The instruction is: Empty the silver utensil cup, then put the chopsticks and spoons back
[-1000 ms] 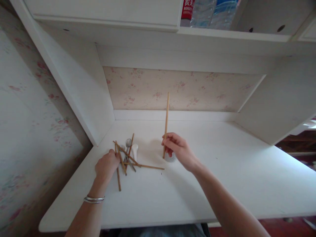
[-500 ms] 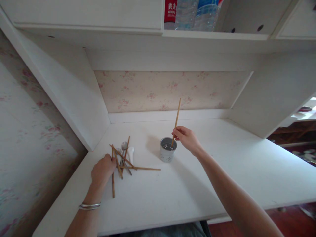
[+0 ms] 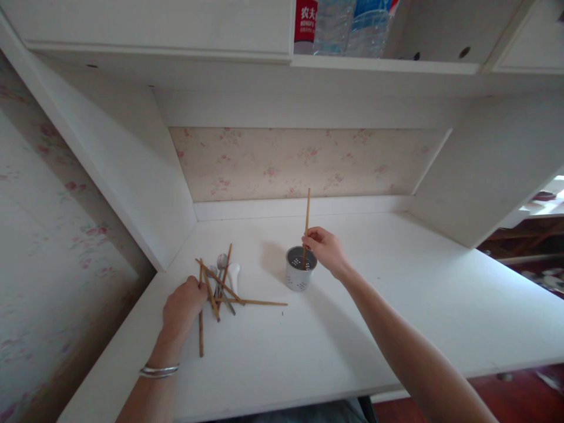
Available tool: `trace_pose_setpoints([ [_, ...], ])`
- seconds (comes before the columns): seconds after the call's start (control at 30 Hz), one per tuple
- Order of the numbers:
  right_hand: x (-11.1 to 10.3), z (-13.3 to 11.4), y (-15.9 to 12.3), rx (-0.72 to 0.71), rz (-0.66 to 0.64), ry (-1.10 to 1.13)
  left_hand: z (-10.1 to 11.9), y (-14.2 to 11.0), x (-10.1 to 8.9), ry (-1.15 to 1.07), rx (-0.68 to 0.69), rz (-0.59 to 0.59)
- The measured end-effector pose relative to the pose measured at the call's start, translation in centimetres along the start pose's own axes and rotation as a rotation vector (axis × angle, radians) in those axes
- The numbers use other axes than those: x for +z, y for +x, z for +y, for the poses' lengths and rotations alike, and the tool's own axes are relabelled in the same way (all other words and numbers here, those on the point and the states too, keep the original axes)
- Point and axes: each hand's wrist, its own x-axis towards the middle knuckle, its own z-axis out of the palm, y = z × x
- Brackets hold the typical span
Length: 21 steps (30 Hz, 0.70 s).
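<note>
My right hand pinches a wooden chopstick that stands nearly upright, its lower end inside a grey perforated utensil holder. At the left, my left hand has its fingers closed on another chopstick, which points toward the front edge. Beside that hand lies a loose, crossed heap: several chopsticks, metal spoons and a white spoon. The fingertips of my left hand are partly hidden.
All of this rests on a white desk with side panels. Overhead, a shelf holds plastic bottles. A flowered wall borders the desk at the left.
The chopstick in my right hand has gone lower into the holder and become more upright, as that hand moved slightly left. My left hand has barely moved.
</note>
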Motion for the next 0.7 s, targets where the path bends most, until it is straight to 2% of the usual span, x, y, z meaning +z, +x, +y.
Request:
trace_pose_setpoints([
  [0.17, 0.0, -0.8, 0.2, -0.041, 0.002, -0.051, -0.1, 0.1, 0.1, -0.009, 0.015, 0.001],
  [0.43, 0.9, 1.2, -0.1, -0.041, -0.079, -0.228, -0.1, 0.1, 0.1, 0.003, 0.038, 0.013],
  [0.7, 1.1, 1.8, -0.4, -0.030, -0.090, -0.210, 0.0, 0.1, 0.0, 0.025, 0.039, 0.029],
])
